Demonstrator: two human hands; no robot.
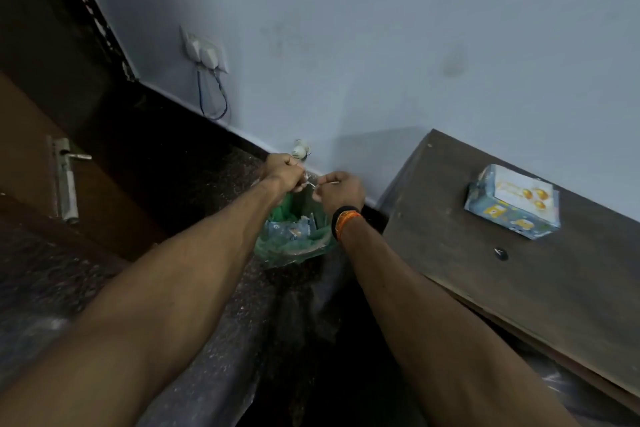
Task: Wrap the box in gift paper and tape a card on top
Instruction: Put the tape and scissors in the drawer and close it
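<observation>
The box [512,202], wrapped in light blue patterned gift paper with a white card bearing gold shapes on top, lies on the dark wooden table [485,270] at the right. Both my arms stretch out over a bin lined with a green bag [294,243] on the floor, left of the table. My left hand [284,170] and my right hand [337,189] are curled close together above the bin. Between them they pinch a small crumpled scrap of clear tape [311,181]. Blue paper scraps lie inside the bin.
A pale wall runs behind the bin, with a socket and plugged adapters [205,54] and a hanging blue cable. A brown door with a metal handle [65,177] stands at the left. A small dark object [500,253] lies on the table. The floor is dark speckled stone.
</observation>
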